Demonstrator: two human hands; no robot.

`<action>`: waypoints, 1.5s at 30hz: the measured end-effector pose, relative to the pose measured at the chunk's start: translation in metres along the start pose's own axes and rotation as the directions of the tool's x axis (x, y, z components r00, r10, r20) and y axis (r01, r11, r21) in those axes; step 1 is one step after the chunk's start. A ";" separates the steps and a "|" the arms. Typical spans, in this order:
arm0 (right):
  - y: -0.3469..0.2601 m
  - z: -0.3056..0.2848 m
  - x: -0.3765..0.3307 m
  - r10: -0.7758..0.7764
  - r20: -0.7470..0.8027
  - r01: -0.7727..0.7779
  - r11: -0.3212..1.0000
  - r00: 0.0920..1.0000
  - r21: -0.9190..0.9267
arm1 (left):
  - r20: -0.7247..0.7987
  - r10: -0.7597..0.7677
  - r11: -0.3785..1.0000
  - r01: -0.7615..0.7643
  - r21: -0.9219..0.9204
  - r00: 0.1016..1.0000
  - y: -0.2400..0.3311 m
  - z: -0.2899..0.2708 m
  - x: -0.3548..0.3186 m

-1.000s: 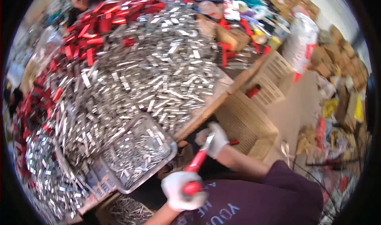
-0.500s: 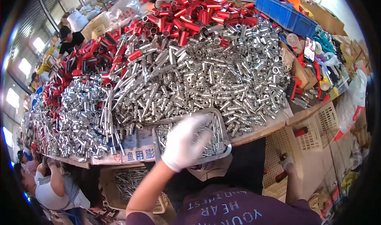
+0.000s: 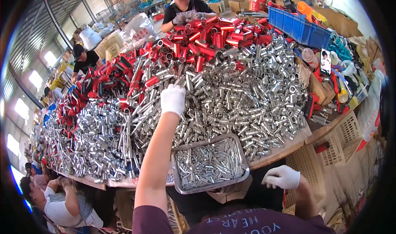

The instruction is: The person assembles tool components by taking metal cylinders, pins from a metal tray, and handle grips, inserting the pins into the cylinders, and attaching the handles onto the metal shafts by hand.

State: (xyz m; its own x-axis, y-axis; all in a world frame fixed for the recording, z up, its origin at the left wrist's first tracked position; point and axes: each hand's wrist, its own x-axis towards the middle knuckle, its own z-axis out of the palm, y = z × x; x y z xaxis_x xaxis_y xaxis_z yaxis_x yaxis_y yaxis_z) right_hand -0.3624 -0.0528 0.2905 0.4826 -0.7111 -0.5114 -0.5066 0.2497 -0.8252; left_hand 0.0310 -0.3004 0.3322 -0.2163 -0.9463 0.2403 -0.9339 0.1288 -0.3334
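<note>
My left hand [image 3: 173, 100], in a white glove, reaches over the heap and touches the silver metal tubes [image 3: 189, 83] beside the red ones. Its fingers are bent down and closed, and whatever lies between them is hidden. Near my body, right of the tray, hovers my gloved right hand [image 3: 282, 177]. Its fingers are loosely curved and apart, with nothing visible in them. A grey plastic tray [image 3: 178, 183] at the table's front edge holds many small silver pins [image 3: 210, 161]. Behind the tray spreads a large heap of small metal fittings [image 3: 231, 98].
Red metal tubes [image 3: 200, 48] lie piled at the far side, where a person [image 3: 186, 11] sits. Farther right stand a blue bin [image 3: 299, 25] and a phone [image 3: 325, 62]. Beige plastic crates [image 3: 303, 164] sit below the table's right edge. Another person [image 3: 68, 201] works at the left.
My left hand has moved from above the tray far into the heap. My right hand has risen from the crate beside the table, and the red piece is gone from it. The view has tilted up.
</note>
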 end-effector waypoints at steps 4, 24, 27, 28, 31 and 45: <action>-0.024 0.010 0.019 -0.104 0.064 0.092 0.980 0.993 0.176 | -0.507 0.209 0.891 -0.377 -0.253 0.836 0.037 -0.050 -0.036; -0.044 0.067 0.127 -0.156 -0.411 0.417 0.598 0.898 0.684 | 0.203 -0.291 0.873 0.346 -0.343 0.935 -0.026 0.009 0.069; -0.039 0.065 0.128 -0.183 -0.426 0.445 0.590 0.886 0.673 | 0.179 -0.070 0.959 0.115 -0.258 0.981 -0.031 0.000 0.058; -0.040 0.069 0.127 -0.190 -0.421 0.445 0.592 0.887 0.672 | 0.178 -0.079 0.959 0.123 -0.255 0.981 -0.030 -0.007 0.049; -0.035 0.069 0.131 -0.202 -0.437 0.477 0.484 0.877 0.734 | -0.191 -0.138 0.833 0.010 -0.553 0.972 -0.001 -0.034 0.012; -0.067 0.058 0.095 -0.255 -0.491 0.541 0.565 0.833 0.623 | 0.072 0.164 0.260 0.027 -0.965 0.984 0.074 -0.070 -0.219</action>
State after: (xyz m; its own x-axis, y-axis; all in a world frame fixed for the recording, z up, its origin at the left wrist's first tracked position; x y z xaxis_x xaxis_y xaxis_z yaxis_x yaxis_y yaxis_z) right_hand -0.2415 -0.0989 0.2832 0.1800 -0.9788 -0.0977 0.4202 0.1663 -0.8921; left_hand -0.0108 -0.0632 0.3188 -0.3457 -0.9311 0.1163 -0.5231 0.2941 0.7999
